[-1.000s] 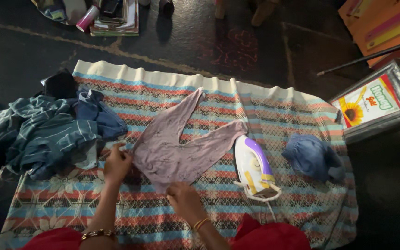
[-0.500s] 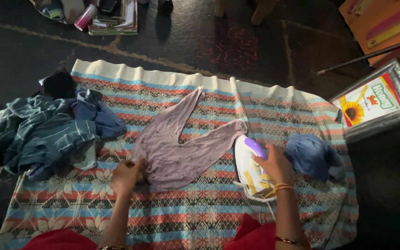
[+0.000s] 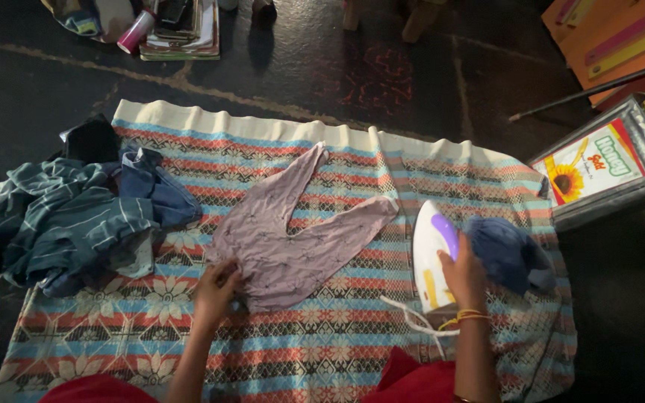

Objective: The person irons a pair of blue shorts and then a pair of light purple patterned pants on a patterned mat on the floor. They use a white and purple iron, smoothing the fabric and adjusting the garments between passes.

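Observation:
A small mauve garment (image 3: 293, 239) with two legs spread in a V lies flat on a striped patterned blanket (image 3: 322, 351) on the floor. My left hand (image 3: 216, 287) presses on the garment's near left edge. My right hand (image 3: 463, 272) grips the purple handle of a white and purple iron (image 3: 432, 250), which stands to the right of the garment. The iron's white cord (image 3: 412, 322) trails toward me.
A heap of blue striped and denim clothes (image 3: 76, 220) covers the blanket's left end. A crumpled blue cloth (image 3: 513, 254) lies right of the iron. A metal tin with a sunflower label (image 3: 599, 172) stands at right. Books and a pink bottle (image 3: 136, 30) lie on the dark floor beyond.
My right hand left the garment, moved right and took hold of the iron's handle. My left hand stayed on the garment's near edge.

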